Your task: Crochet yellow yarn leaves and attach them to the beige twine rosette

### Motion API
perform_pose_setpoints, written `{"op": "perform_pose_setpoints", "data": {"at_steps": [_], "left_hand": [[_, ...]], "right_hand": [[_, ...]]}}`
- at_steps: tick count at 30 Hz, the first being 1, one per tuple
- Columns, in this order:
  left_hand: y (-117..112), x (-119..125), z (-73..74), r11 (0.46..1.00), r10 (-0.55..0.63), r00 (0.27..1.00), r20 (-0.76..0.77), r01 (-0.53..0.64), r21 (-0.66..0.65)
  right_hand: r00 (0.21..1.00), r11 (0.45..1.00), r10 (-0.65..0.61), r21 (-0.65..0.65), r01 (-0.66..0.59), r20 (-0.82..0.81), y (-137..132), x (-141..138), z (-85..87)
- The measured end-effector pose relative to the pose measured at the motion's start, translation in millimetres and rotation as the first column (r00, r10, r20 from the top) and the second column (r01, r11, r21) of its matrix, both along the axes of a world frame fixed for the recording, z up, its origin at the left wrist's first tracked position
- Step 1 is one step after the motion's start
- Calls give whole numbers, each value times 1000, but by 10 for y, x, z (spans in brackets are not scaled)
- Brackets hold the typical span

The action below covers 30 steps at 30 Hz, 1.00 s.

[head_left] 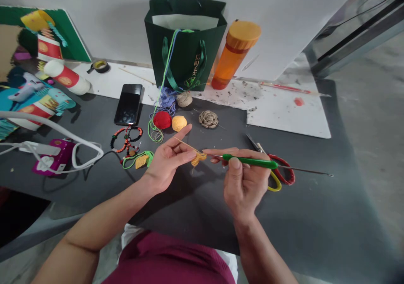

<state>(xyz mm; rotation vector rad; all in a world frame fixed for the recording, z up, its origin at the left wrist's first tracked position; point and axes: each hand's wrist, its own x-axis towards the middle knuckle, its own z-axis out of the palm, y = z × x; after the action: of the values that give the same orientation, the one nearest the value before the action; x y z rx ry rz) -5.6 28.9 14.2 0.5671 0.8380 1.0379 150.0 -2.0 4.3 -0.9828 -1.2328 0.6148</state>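
Observation:
Between thumb and fingers, my left hand [166, 162] pinches a small yellow crochet piece [198, 159]; its index finger is stretched up with the yarn strand running over it. My right hand [246, 179] grips the green handle of a crochet hook [251, 161], whose thin tip meets the crochet piece. The hook's other metal end points right. A yellow yarn ball [179, 123] lies just beyond my left hand, beside a red yarn ball [162, 120]. Partly behind my right hand lie scissors [288, 174] with red and yellow handles.
A dark green paper bag [186, 52] and an orange bottle [233, 57] stand at the back. Left are a black phone [128, 104], beaded bracelets [126, 139] and a purple power adapter [58, 155] with white cables. A coiled beige piece [208, 119] lies centrally.

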Motion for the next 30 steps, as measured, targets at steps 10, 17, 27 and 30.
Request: {"op": "perform_pose_setpoints", "data": {"at_steps": [10, 17, 27, 30], "left_hand": [[-1, 0, -4, 1000, -13, 1000, 12, 13, 12], [0, 12, 6, 1000, 0, 1000, 22, 0, -6], [-8, 19, -33, 999, 1, 1000, -22, 0, 51], [-12, 20, -29, 997, 20, 999, -34, -17, 75]], "right_hand": [[993, 997, 77, -15, -79, -89, 2, -18, -11], [999, 998, 44, 51, -46, 31, 15, -6, 13], [977, 983, 35, 167, -71, 210, -18, 32, -66], [962, 978, -7, 203, -50, 272, -32, 29, -84]]}}
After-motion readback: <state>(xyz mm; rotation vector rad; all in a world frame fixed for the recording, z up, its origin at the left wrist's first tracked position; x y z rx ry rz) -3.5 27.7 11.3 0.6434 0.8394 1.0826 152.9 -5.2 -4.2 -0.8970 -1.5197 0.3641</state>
